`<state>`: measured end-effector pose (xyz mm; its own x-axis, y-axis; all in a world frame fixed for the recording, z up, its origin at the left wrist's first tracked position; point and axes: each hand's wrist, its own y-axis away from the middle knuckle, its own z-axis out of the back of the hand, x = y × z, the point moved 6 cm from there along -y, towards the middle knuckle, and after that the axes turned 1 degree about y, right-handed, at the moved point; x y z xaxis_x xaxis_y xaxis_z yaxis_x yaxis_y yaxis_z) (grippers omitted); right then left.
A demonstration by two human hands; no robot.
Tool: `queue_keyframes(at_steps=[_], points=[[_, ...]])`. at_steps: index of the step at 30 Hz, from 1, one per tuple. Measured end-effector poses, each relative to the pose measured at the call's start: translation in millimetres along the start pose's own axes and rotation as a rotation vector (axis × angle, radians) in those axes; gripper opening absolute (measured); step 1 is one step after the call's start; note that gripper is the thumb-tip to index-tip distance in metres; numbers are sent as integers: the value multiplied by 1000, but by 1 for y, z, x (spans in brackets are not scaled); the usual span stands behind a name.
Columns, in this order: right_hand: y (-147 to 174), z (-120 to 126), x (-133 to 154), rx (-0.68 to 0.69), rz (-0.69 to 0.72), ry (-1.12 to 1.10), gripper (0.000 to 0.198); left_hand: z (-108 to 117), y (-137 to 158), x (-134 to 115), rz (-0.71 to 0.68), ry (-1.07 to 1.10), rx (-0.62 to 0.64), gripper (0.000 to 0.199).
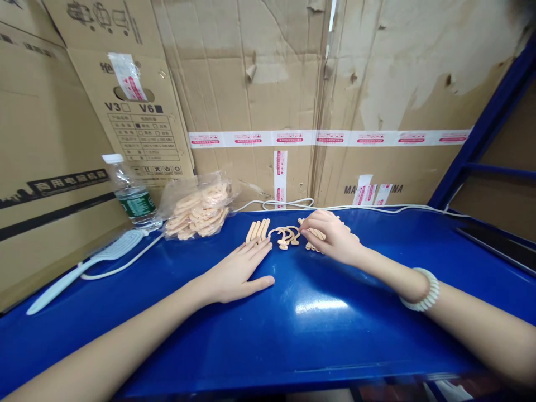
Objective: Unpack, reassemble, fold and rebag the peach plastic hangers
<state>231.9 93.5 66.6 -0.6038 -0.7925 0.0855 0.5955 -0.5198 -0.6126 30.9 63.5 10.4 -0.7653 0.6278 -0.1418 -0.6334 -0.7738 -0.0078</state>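
Note:
My left hand [242, 272] lies flat on the blue table, fingers stretched out and thumb apart. Its fingertips reach the lower ends of a row of several beige sticks [258, 229]. Between my two hands are several curved beige pieces [287, 230], hooked or ring-like, with small flat ends. My right hand [333, 237] is bent over another group of beige pieces [312, 246], which it partly hides. Its thumb and fingers are closed together at the left edge of that group. Whatever is between those fingertips is too small to make out.
A clear bag of beige pieces [201, 209] lies at the back left, beside a water bottle [136, 198] and a pale blue hairbrush [90, 262]. Cardboard [251, 84] walls the back. A white cable [397, 209] runs along the rear edge; a dark flat device [498, 248] lies right.

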Motion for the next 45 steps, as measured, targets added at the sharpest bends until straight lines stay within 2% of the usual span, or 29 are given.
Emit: queue_keyframes(at_steps=[6,10,13,21,25,28,31,35,38,42,45], points=[[3,-14,11,58,4,-19,22,0,-1,2,-12,-16,4,79],[9,-38,32,256,87,28,46,0,-1,1,-25,-15,-14,80],[12,-50,41,337,109,76,43,-1,-1,1,-40,-17,-37,77],[-2,-57,36,348,118,99,40,0,-1,3,-37,-17,-54,80],[-6,-43,34,273,115,101,32,0,-1,4,-26,-14,-62,80],[-1,-27,28,208,84,165,27,-1,0,4,-27,-16,-63,78],[9,-18,16,225,24,281,26,-1,0,4,-29,-15,-68,78],[19,-23,4,301,17,350,30,0,1,3,-28,-11,-76,79],[17,-32,-7,329,27,357,23,1,2,2,-30,-10,-83,79],[8,-38,-26,309,1,303,19,0,2,3,-31,-11,-103,77],[4,-31,-41,248,-64,233,26,-1,2,4,-30,-12,-115,76]])
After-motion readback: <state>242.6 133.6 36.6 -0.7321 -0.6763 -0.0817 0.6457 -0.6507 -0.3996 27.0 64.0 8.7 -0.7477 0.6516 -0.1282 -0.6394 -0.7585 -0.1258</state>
